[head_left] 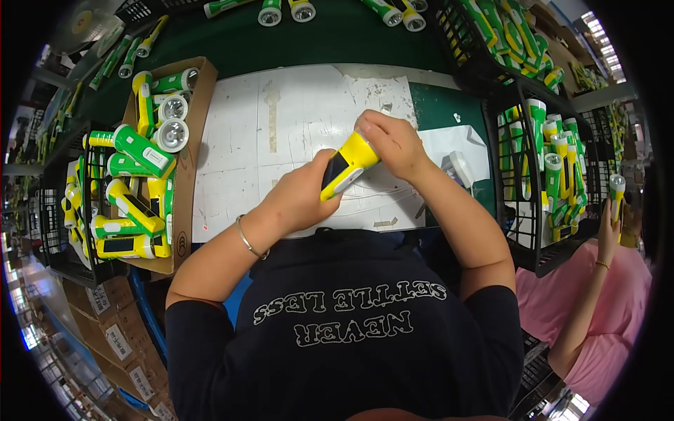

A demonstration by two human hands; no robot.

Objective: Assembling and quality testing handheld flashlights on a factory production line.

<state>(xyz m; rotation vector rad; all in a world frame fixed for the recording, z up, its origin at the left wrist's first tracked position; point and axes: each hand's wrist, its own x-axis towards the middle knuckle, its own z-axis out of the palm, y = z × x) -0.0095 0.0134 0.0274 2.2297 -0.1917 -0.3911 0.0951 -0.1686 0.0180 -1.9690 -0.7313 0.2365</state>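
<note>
While the left hand point(300, 195) wraps its fingers around a yellow flashlight's point(351, 163) body, the right hand point(394, 146) closes its fingers over the lamp end, above the table point(239, 126), toward its near edge.

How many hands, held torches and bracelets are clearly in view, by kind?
Hands: 3, left hand, right hand, co-worker's hand
Held torches: 2, wearer's torch, co-worker's torch
Bracelets: 2, silver bangle, co-worker's bracelet
Total: 7
</note>
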